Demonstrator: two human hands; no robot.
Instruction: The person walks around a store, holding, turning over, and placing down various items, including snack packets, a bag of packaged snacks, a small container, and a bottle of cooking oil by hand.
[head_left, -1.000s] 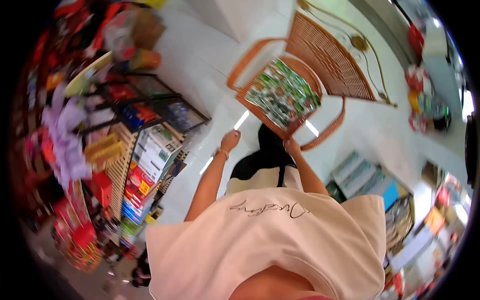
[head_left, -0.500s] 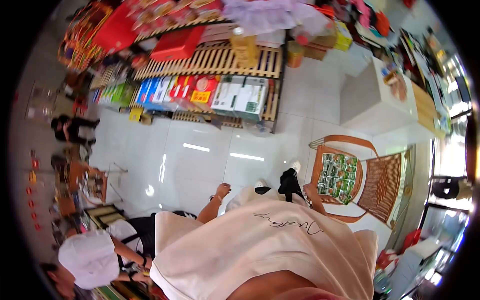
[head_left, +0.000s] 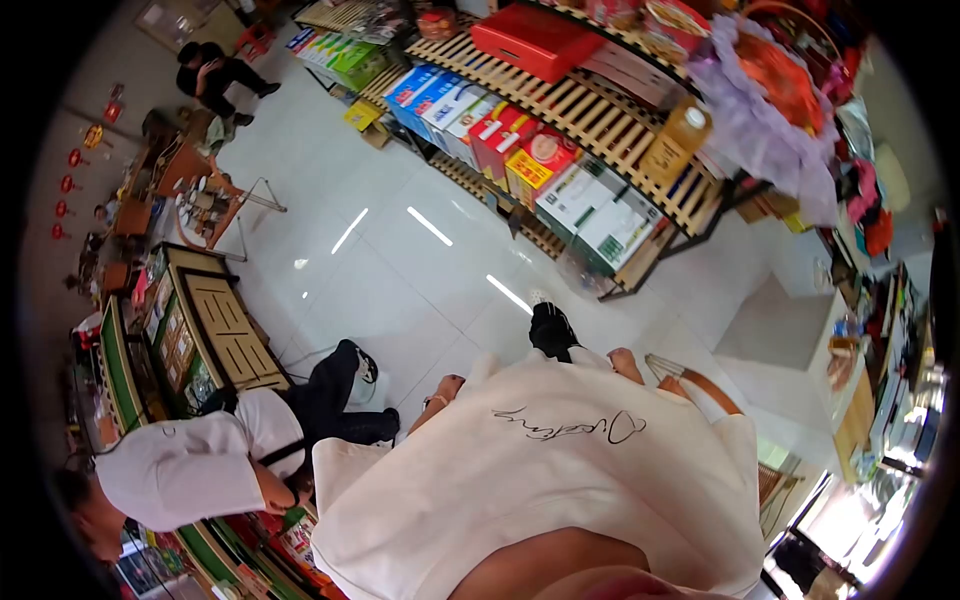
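My left hand (head_left: 450, 386), with a bracelet at its wrist, hangs low at the left of my light shirt (head_left: 560, 470). Its fingers are curled in, and nothing shows in them. On the other side my right hand (head_left: 625, 362) is also closed, with no object visible in it. It is nearest to the curved arm of a brown wicker chair (head_left: 712, 392), a small gap apart from it. Most of that chair is hidden behind my shirt. One black-trousered leg (head_left: 551, 332) of mine reaches forward over the tiled floor (head_left: 400, 270).
A slatted shelf (head_left: 600, 120) holds boxes, a red case (head_left: 537, 40) and a bottle (head_left: 677, 145). At the left a person in white (head_left: 190, 460) sits beside display racks (head_left: 225, 315). Another person (head_left: 215, 80) sits far back. A white counter (head_left: 780, 345) stands right.
The view has turned away from the wicker chair, which now shows only in part at the right. The shelf and the seated person in white have come further into view. Both hands stay low.
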